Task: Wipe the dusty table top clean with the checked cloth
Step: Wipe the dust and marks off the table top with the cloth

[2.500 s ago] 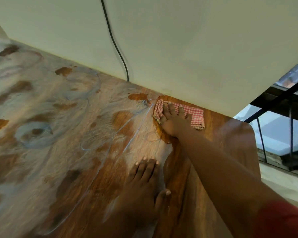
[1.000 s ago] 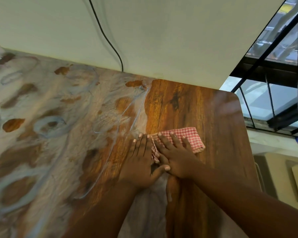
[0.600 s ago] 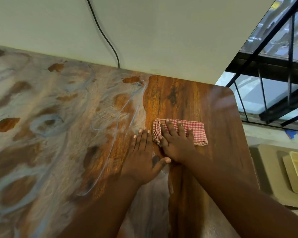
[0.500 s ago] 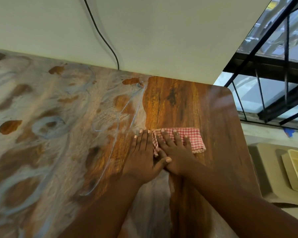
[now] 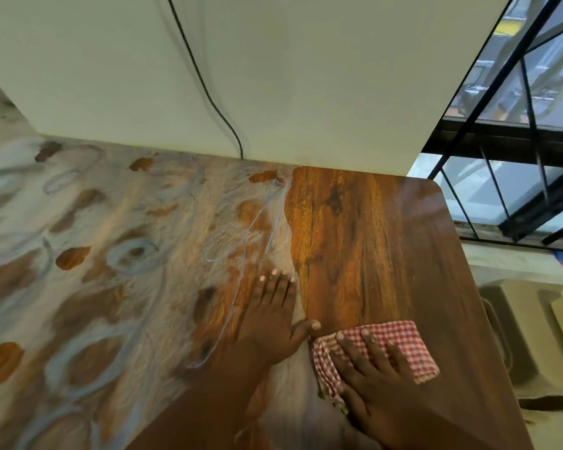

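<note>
The wooden table top (image 5: 364, 241) shows bare brown grain in a strip on its right side, while pale dust with smears and finger marks covers the rest toward the left. A folded red-and-white checked cloth (image 5: 407, 342) lies near the front right. My right hand (image 5: 368, 371) presses flat on the cloth with straight, spread fingers. My left hand (image 5: 270, 323) rests flat on the table just left of the cloth, at the edge of the dusty part, thumb pointing toward the cloth.
A cream wall (image 5: 273, 76) rises along the table's far edge with a black cable (image 5: 208, 92) running down it. Right of the table are a black window grille (image 5: 507, 177) and beige plastic furniture (image 5: 533, 339) below the table edge.
My right hand has dragged the cloth back from the far wall corner toward me along the table's right side, with a short push away and back. The left hand stayed put.
</note>
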Tool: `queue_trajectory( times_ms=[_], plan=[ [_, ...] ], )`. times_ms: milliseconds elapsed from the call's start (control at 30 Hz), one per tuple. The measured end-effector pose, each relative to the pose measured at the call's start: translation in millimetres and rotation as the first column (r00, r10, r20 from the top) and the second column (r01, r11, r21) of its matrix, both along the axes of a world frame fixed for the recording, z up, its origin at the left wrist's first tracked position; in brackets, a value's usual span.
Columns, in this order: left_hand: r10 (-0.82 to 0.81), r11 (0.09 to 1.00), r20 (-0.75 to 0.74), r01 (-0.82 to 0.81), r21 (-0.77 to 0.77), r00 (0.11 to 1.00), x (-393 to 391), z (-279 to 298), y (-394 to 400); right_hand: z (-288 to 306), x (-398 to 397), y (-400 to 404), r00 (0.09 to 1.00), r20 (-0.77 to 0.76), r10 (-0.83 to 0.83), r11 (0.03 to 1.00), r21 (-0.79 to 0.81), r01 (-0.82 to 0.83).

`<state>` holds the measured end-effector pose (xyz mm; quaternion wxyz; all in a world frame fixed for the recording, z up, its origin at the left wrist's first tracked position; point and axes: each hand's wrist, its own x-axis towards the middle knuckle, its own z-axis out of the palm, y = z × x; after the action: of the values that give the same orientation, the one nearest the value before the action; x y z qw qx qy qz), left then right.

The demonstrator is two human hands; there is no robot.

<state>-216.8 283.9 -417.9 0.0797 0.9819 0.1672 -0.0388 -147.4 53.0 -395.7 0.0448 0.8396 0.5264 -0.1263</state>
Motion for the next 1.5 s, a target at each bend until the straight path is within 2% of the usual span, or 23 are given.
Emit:
queue_trajectory(
  times_ms=[167,367,533,633,767,933,1100,1200,1400,1500],
  plan=[
    [0.064,0.998,0.004,-0.064,0.023,0.998,10.0,8.2,-2.4,17.7,-13.4,42.3,0.983,-0.015,-0.183,0.983,-0.007,0.183],
    [0.104,0.994,-0.015,-0.103,0.030,0.995,2.1,22.6,18.4,16.0,-50.1,14.0,0.997,-0.079,-0.010,0.998,-0.055,0.005],
    [0.362,0.932,-0.029,-0.362,0.006,0.932,-43.8,25.0,61.4,15.1,-51.3,2.8,0.998,-0.060,-0.007,1.000,0.012,0.008],
    [0.432,0.902,-0.017,-0.432,0.008,0.902,-78.1,27.1,94.1,14.7,-53.6,2.5,0.998,-0.056,-0.001,1.000,0.023,0.003],
    [0.394,0.917,-0.052,-0.396,-0.036,0.917,-115.8,17.1,104.7,9.3,-53.1,1.8,0.997,-0.077,-0.015,1.000,0.026,0.017],
    [0.397,0.917,0.021,-0.395,-0.061,0.917,-119.0,1.6,114.8,7.1,-53.1,10.5,0.996,-0.076,-0.035,0.999,0.014,0.036],
    [0.375,0.926,0.058,-0.371,-0.070,0.925,-121.2,-4.4,118.1,-8.9,-37.4,66.1,0.977,-0.085,-0.196,0.981,-0.030,0.194],
    [0.366,0.930,0.052,-0.363,-0.057,0.929,-119.9,-5.9,119.2,-11.5,-39.5,89.3,0.970,-0.083,-0.228,0.974,-0.034,0.226],
    [0.343,0.937,0.063,-0.338,-0.088,0.937,-121.3,-2.0,117.6,-6.6,-90.4,26.1,0.998,-0.065,-0.026,0.998,-0.057,0.022],
    [0.336,0.940,0.067,-0.330,-0.089,0.940,-121.9,-0.7,116.9,3.3,-90.6,-6.1,0.998,-0.048,-0.047,0.991,-0.129,0.040]
  ],
)
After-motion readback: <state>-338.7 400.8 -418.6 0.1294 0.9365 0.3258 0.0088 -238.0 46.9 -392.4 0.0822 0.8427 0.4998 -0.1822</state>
